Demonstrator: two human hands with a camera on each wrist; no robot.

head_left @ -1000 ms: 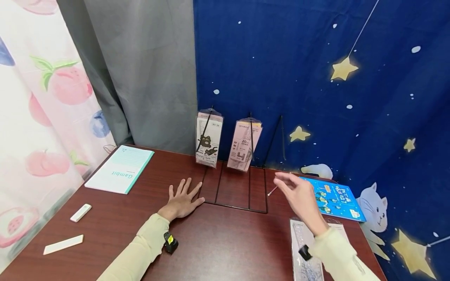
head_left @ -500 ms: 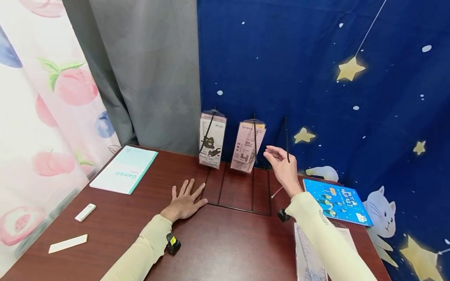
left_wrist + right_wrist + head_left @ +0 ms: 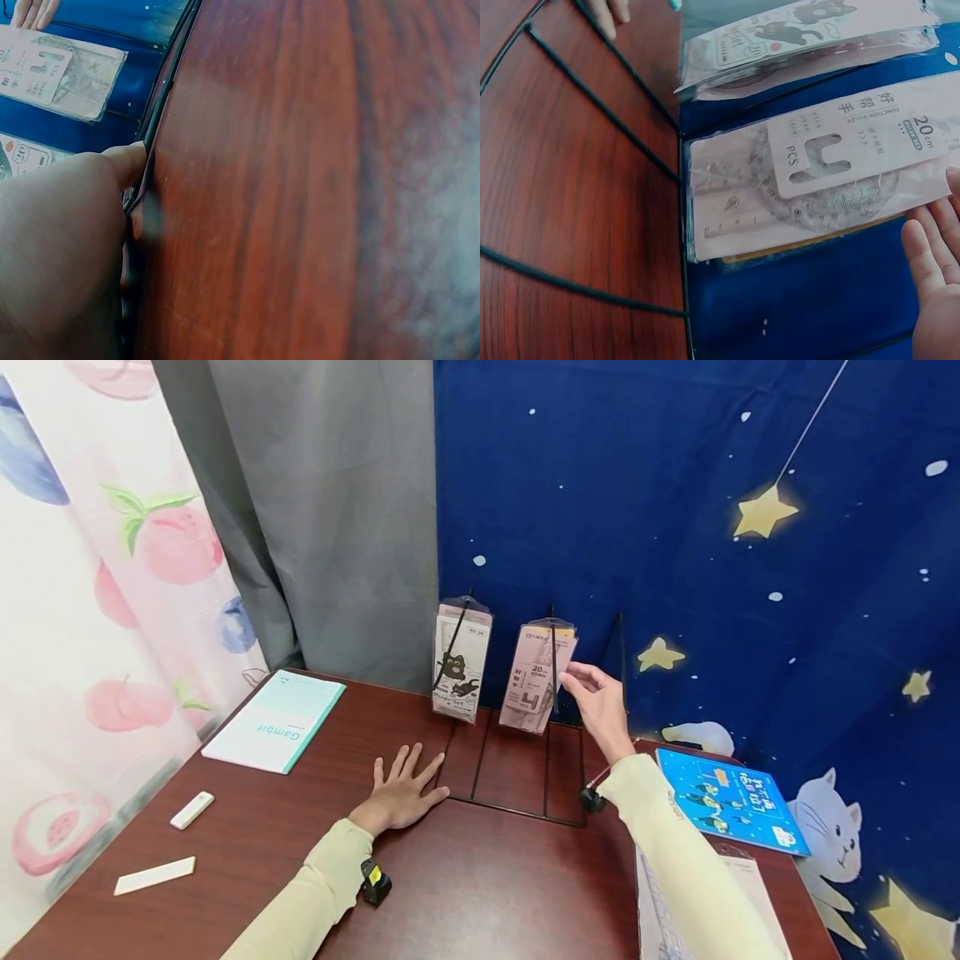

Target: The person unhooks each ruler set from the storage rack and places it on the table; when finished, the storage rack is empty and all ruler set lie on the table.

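Touched pink ruler-set packet [image 3: 528, 681] with half-curled right hand [image 3: 603, 710]; could not tell if pinched. Spread empty left hand [image 3: 397, 797], wire rack [image 3: 546, 816] alongside.

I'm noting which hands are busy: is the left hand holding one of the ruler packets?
No, the left hand lies with fingers spread on the table, beside the wire rack.

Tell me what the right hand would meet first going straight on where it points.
The right hand would likely meet the pink ruler pack first; it is at the pack's right edge in the head view, though exact contact is unclear.
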